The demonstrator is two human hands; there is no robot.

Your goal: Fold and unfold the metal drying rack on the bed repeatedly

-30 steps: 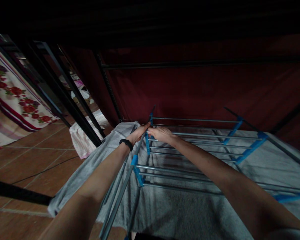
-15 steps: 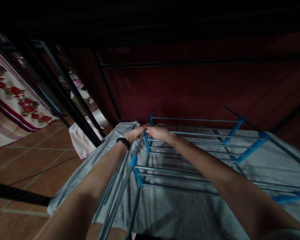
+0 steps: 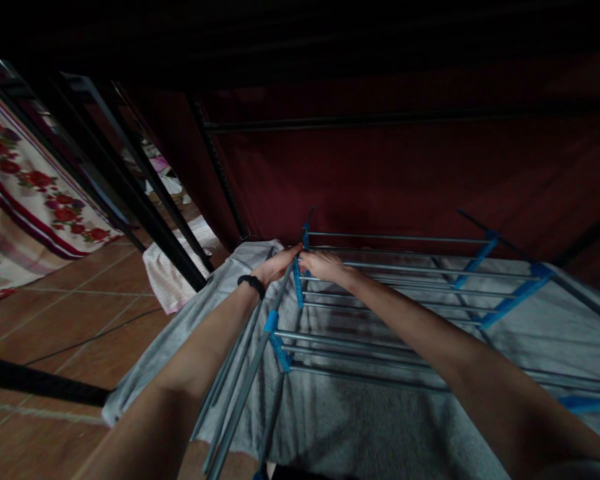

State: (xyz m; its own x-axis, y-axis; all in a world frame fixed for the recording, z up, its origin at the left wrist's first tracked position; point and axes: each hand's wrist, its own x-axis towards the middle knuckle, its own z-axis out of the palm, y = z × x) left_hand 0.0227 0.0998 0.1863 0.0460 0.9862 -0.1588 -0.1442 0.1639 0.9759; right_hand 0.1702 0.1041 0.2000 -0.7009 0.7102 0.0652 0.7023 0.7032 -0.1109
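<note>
A metal drying rack (image 3: 380, 347) with grey rods and blue plastic joints stands in front of me. A grey towel (image 3: 340, 420) hangs under and around its rods. My left hand (image 3: 279, 265), with a black band on the wrist, rests on the rack's left side rail near the far corner. My right hand (image 3: 323, 264) lies just right of it, on the blue joint (image 3: 297, 283) and the far rods. Both hands have fingers curled at the corner; whether they grip the rail or the towel's edge is too dark to tell.
A dark red cloth wall (image 3: 405, 173) rises behind the rack. Black metal bars (image 3: 145, 200) slant at the left. A floral sheet (image 3: 25, 193) hangs at far left. A white cloth (image 3: 167, 263) lies on the brown tiled floor (image 3: 55, 320).
Both hands stay at the rack's far left corner. The view has shifted slightly, so the scene sits a little further right.
</note>
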